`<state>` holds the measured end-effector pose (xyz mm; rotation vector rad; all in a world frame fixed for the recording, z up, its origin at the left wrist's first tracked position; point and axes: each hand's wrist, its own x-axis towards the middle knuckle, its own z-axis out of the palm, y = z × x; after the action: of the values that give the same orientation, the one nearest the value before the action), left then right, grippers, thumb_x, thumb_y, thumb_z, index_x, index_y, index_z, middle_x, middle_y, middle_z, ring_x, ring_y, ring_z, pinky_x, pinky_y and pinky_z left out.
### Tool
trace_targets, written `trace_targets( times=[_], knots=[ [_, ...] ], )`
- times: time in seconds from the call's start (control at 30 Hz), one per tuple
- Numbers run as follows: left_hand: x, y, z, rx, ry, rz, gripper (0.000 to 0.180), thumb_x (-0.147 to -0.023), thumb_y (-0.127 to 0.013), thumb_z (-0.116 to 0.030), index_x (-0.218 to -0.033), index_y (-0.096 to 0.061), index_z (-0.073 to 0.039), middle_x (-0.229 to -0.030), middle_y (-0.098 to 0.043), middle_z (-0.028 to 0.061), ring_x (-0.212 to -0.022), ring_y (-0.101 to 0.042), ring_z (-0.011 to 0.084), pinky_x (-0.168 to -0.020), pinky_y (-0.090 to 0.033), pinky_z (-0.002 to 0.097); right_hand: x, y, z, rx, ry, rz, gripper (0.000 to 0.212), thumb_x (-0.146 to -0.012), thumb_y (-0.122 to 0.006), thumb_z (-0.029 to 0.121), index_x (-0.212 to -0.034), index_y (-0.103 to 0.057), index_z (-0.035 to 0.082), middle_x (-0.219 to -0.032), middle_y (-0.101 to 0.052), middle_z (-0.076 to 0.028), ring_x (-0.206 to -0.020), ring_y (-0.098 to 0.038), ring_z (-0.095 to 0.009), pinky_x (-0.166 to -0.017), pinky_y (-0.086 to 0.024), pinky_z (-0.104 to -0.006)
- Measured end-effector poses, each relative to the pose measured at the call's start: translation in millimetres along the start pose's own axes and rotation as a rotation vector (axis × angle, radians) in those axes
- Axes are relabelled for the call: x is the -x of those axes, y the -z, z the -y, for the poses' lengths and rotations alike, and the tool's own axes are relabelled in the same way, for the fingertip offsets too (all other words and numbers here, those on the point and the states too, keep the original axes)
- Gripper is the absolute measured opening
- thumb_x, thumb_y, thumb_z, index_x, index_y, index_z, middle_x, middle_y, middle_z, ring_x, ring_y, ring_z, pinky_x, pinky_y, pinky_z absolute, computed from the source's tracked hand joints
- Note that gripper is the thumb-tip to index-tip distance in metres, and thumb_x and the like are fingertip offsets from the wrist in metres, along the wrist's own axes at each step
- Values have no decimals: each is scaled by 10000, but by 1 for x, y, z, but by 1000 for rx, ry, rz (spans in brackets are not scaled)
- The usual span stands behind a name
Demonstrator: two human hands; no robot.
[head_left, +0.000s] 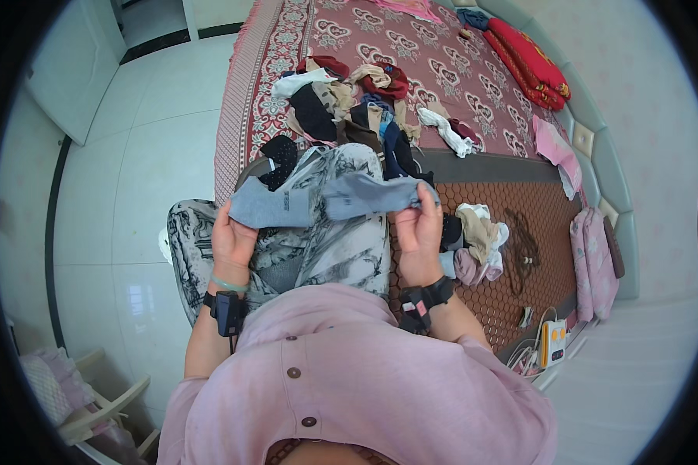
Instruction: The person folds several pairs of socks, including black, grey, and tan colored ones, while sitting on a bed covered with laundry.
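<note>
I watch the left hand (234, 242) pinch a light grey sock (267, 204) at its outer end, thumb against the fabric and fingers partly hidden behind it. The right hand (419, 236) grips a blue-grey sock (364, 197) by its far end between thumb and fingers, palm turned up. I see both socks stretched out sideways above the lap, over the grey patterned trousers (326, 260), their inner ends near each other. Just beyond the knees I have a mixed sock pile (314, 112) on the red patterned bedspread (419, 39), with a black dotted sock (279, 161) at its near left edge and a white sock (444, 129) to its right. On my right, near the right hand, a smaller sock heap (479, 236) lies on the brown mat (551, 240), and a white controller (553, 343) with orange buttons sits near the mat's lower corner.
</note>
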<state>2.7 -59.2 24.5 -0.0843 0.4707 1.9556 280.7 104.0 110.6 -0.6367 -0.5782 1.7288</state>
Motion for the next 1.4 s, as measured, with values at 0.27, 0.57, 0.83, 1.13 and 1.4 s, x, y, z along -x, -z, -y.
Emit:
trace_targets(
  times=[0.27, 0.57, 0.83, 1.13, 1.4],
  knots=[
    [14, -56, 11, 62, 240, 166, 411, -1015, -465, -270, -1302, -535, 16, -1303, -604, 144, -1210, -571, 286, -1064, -427, 426, -12, 35, -1, 241, -68, -33, 105, -960, -594, 93, -1044, -587, 29, -942, -653, -44, -787, -630, -127, -710, -539, -284],
    [-27, -22, 20, -617, -72, 92, 339, -986, -553, -143, -1287, -527, 12, -1148, -638, 94, -1039, -605, 149, -955, -467, 305, -29, 24, -13, 314, -144, -84, 303, -936, -636, 88, -1194, -488, 33, -1005, -623, -96, -803, -658, -195, -690, -561, -325],
    [-18, -15, 20, -1183, -562, -207, 228, -921, -641, -88, -1118, -588, 12, -944, -609, 33, -806, -540, 89, -775, -470, 236, -31, 28, -14, 394, -113, -49, 492, -1009, -553, 240, -1448, -371, 109, -1248, -570, -70, -1056, -584, -166, -881, -482, -333],
    [2, -45, 46, -1640, -453, 329, 318, -813, -763, -222, -958, -576, -9, -880, -564, 74, -781, -559, 172, -713, -476, 293, 10, 27, -13, 888, 268, 29, 333, -976, -604, 181, -1255, -558, 6, -1167, -580, -46, -988, -555, -107, -863, -446, -254],
    [4, -53, 57, -2018, -653, 435, 401, -772, -738, -191, -1094, -567, -26, -1034, -569, 142, -982, -559, 314, -858, -461, 391, 31, 6, -42, 1658, 616, 415, 575, -791, -744, 147, -1308, -515, 46, -1369, -467, -187, -1275, -434, -373, -1033, -365, -417]
  ],
)
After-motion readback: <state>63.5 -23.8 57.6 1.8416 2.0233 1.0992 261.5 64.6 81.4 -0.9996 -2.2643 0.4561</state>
